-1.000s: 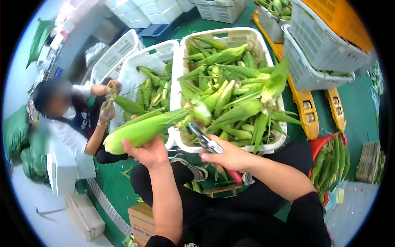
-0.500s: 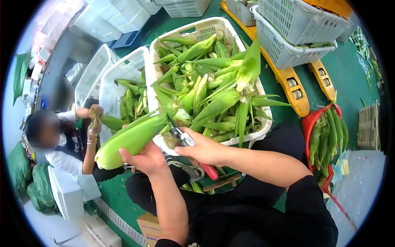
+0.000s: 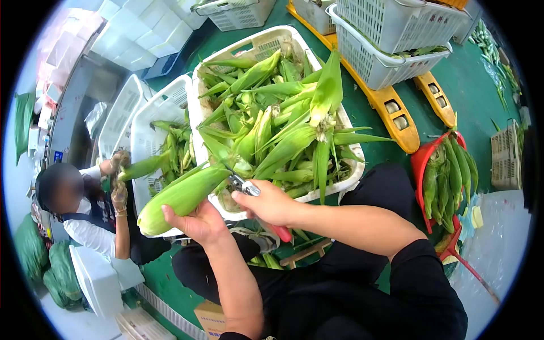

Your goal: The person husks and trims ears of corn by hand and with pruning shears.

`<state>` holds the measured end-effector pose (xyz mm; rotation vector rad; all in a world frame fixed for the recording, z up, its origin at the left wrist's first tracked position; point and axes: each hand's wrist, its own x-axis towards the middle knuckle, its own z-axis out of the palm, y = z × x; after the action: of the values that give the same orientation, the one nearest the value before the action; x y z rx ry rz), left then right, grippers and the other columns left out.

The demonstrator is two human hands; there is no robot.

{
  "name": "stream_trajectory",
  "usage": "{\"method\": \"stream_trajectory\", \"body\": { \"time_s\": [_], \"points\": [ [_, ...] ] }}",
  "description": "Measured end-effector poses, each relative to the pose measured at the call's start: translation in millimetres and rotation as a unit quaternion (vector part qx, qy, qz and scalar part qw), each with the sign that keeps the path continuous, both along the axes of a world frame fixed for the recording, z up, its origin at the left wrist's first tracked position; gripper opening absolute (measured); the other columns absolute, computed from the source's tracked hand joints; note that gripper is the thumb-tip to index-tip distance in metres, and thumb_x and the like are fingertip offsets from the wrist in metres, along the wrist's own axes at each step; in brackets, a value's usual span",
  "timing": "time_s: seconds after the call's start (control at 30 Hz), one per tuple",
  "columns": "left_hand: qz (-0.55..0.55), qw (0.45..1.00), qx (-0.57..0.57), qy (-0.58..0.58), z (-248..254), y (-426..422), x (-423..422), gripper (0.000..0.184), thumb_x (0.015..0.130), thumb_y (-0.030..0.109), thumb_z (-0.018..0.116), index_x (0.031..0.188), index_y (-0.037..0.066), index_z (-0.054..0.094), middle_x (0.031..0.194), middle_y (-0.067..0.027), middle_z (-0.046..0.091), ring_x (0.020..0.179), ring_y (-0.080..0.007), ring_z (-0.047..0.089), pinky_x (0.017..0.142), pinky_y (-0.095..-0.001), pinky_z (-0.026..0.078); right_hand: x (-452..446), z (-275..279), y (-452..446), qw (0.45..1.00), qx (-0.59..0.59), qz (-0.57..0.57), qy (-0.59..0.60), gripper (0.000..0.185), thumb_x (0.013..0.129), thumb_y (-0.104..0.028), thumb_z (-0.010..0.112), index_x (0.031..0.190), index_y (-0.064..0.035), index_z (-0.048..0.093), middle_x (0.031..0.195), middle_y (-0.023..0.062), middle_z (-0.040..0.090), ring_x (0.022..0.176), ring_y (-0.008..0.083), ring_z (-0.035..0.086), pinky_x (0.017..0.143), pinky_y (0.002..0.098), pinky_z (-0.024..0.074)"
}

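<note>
A green ear of corn in its husk [image 3: 180, 199] lies in my left hand [image 3: 203, 224], its rounded pale end pointing lower left and its narrower end toward the basket. My right hand [image 3: 271, 203] is wrapped around pruning shears [image 3: 246, 186], whose red handle shows below the palm. The blades sit at the narrow end of the ear; whether they are closed on it I cannot tell. Directly beyond both hands, a white plastic basket [image 3: 358, 165] holds a heap of corn husks and leafy ears.
A second white basket [image 3: 143, 126] with corn stands left, beside a co-worker [image 3: 93, 218] gripping a husked ear. At right are a red scoop-like container [image 3: 420, 184] of green ears, a yellow pallet truck [image 3: 401, 127] and stacked crates [image 3: 368, 54]. Green sacks [image 3: 59, 272] lie lower left.
The view has shifted slightly, so the baskets sit further left. My hands keep hold of the ear and the shears, with the blades still at its narrow end. The co-worker's hands moved a little.
</note>
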<state>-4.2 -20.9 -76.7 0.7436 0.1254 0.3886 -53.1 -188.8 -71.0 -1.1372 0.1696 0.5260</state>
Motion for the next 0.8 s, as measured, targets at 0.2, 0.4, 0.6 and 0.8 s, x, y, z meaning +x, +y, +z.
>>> {"method": "stream_trajectory", "body": {
  "time_s": [0.2,0.4,0.6,0.8],
  "points": [
    [-0.025,0.995,-0.088,-0.036,3,33,17,0.063,0.084,0.043,0.071,0.129,0.002,0.055,0.13,-0.0146,0.058,0.122,-0.0344,0.054,0.107,-0.0587,0.04,-5,-34,16,0.972,0.049,-0.21,-0.09,0.048,0.096,-0.027,0.065,0.134,-0.0042,0.047,0.086,-0.001,0.058,0.073,0.0076,0.056,0.067,0.0248,0.0476],
    [-0.114,0.984,-0.132,-0.035,-10,56,10,0.063,0.086,0.043,0.069,0.133,0.002,0.054,0.133,-0.0149,0.058,0.124,-0.0357,0.053,0.108,-0.0587,0.039,-8,-18,21,0.966,0.111,-0.151,-0.177,0.08,0.085,-0.013,0.077,0.15,-0.0075,0.03,0.115,0.0041,0.056,0.09,0.0091,0.055,0.082,0.0265,0.0485],
    [-0.119,0.983,-0.137,0.03,-4,28,-3,0.062,0.088,0.044,0.066,0.132,0.004,0.052,0.133,-0.0153,0.056,0.125,-0.0348,0.051,0.109,-0.0573,0.039,11,-2,9,0.936,0.055,-0.206,-0.278,0.083,0.083,-0.009,0.078,0.149,-0.0076,0.028,0.119,0.0079,0.061,0.094,0.0113,0.056,0.087,0.0284,0.0473],
    [-0.12,0.985,-0.12,0.044,-8,5,-14,0.058,0.087,0.044,0.066,0.129,0.005,0.054,0.127,-0.0142,0.058,0.121,-0.0326,0.054,0.108,-0.0557,0.041,15,0,-2,0.948,0.154,-0.227,-0.163,0.043,0.091,-0.011,0.071,0.126,-0.0068,0.046,0.099,0.005,0.066,0.076,0.0109,0.062,0.067,0.026,0.0516]
  ]
}}
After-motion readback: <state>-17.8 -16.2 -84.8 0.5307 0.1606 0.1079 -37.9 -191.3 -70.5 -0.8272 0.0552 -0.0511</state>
